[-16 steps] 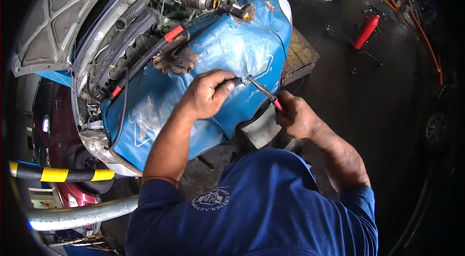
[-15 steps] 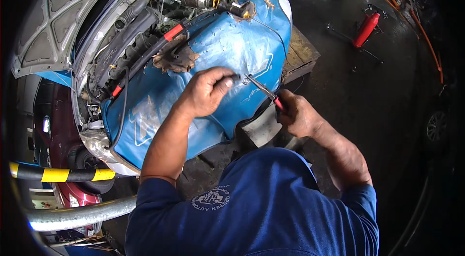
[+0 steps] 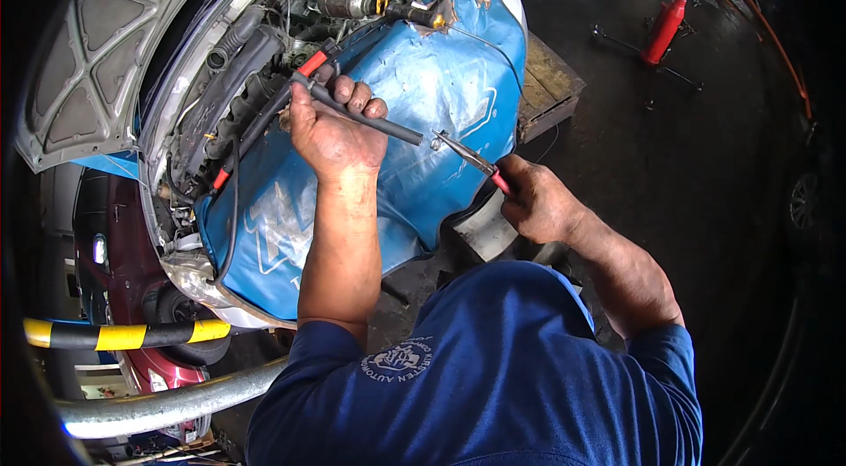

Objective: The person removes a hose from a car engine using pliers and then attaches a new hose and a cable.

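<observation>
My left hand, palm turned up, is closed around a dark rubber hose. The hose slants down to the right, its free end close to the plier tips. In my right hand are long-nose pliers with red handles, their jaws pointing up and left. A small metal clip shows at the jaws, too small to make out fully. Both hands are over a blue fender cover draped across the car's front.
Beyond the cover lies the open engine bay, with a black work light at its edge. The raised hood is at left. A wooden crate stands right of the car; a red cylinder rests on the floor farther right.
My left hand has moved left and up and turned palm up, bringing the hose into plain view. The pliers have shifted slightly left in my right hand.
</observation>
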### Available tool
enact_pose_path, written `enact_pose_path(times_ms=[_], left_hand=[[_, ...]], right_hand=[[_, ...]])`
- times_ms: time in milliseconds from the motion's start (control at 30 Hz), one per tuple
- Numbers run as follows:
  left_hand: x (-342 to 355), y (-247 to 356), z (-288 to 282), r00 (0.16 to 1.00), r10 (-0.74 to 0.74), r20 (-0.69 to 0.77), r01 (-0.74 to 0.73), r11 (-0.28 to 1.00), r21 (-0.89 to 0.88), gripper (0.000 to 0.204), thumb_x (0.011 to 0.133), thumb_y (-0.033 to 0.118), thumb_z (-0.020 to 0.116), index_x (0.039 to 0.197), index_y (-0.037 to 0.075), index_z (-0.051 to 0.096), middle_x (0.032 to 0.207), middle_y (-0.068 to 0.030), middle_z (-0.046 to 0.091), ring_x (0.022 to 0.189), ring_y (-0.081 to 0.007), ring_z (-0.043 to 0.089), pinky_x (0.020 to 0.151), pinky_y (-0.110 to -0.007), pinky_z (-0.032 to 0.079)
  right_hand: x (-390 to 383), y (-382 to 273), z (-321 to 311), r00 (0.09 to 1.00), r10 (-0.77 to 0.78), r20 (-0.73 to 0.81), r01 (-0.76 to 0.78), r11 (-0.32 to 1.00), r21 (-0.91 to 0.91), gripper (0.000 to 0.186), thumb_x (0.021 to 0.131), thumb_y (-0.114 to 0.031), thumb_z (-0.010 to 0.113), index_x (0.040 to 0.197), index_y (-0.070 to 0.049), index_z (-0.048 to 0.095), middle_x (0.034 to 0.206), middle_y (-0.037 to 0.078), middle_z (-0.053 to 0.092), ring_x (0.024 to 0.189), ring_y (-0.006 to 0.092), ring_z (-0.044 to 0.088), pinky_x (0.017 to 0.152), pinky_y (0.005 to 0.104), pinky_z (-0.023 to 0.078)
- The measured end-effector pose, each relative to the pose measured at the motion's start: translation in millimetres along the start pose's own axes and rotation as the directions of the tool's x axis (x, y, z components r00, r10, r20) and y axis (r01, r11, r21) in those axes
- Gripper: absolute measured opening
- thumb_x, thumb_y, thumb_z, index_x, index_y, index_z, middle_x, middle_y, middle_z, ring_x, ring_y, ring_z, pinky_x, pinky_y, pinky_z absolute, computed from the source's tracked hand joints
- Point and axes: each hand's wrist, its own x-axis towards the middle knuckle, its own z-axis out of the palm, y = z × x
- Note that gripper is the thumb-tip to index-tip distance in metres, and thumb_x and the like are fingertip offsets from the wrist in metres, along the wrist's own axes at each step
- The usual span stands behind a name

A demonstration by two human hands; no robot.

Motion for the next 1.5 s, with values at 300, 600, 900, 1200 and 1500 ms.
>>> enact_pose_path(times_ms=[300,600,900,1200,1500], left_hand=[[-6,-11,7,0.996,0.084,0.011,-0.085,0.986,0.141,0.048,0.094,0.06,0.051,0.108,0.015,0.058,0.074,0.0014,0.049,0.063,-0.0132,0.042,0.059,-0.033,0.035],[-27,-43,20,0.978,0.201,0.055,-0.207,0.906,0.368,0.056,0.096,0.062,0.048,0.119,0.011,0.048,0.075,-0.0003,0.046,0.067,-0.0135,0.045,0.06,-0.034,0.042],[-26,-55,12,0.948,0.307,0.079,-0.315,0.883,0.347,0.051,0.097,0.063,0.045,0.093,0.013,0.044,0.062,0.0026,0.038,0.056,-0.0116,0.04,0.057,-0.032,0.04],[-22,-44,21,0.951,-0.036,-0.306,0.111,0.966,0.232,0.044,0.097,0.061,0.046,0.087,0.018,0.046,0.06,0.0045,0.036,0.053,-0.012,0.034,0.059,-0.035,0.037],[-21,-51,3,0.992,-0.003,-0.126,0.029,0.978,0.208,0.048,0.095,0.065,0.047,0.084,0.019,0.047,0.058,0.0041,0.035,0.051,-0.0125,0.033,0.06,-0.036,0.038]], right_hand=[[0,-7,-3,0.999,0.036,0.026,-0.037,0.999,0.013,0.037,0.071,0.003,0.055,0.108,0.003,0.055,0.088,0.02,0.061,0.083,0.0346,0.063,0.074,0.0414,0.049],[0,-13,4,0.99,0.106,0.092,-0.117,0.987,0.113,0.033,0.074,0.004,0.054,0.107,0.002,0.054,0.08,0.011,0.054,0.076,0.0187,0.052,0.071,0.0351,0.046],[0,-8,14,0.981,0.136,0.136,-0.159,0.971,0.177,0.035,0.076,-0.001,0.056,0.11,0.001,0.054,0.083,0.015,0.059,0.079,0.0253,0.059,0.073,0.039,0.048],[2,-5,12,0.999,0.029,0.04,-0.029,1.0,0.004,0.033,0.074,-0.001,0.058,0.107,0.002,0.055,0.09,0.022,0.063,0.083,0.0382,0.064,0.074,0.0444,0.051],[2,-8,7,0.992,0.071,0.102,-0.075,0.996,0.042,0.033,0.074,-0.002,0.059,0.107,0.002,0.055,0.087,0.021,0.063,0.083,0.0357,0.064,0.073,0.0433,0.05]])
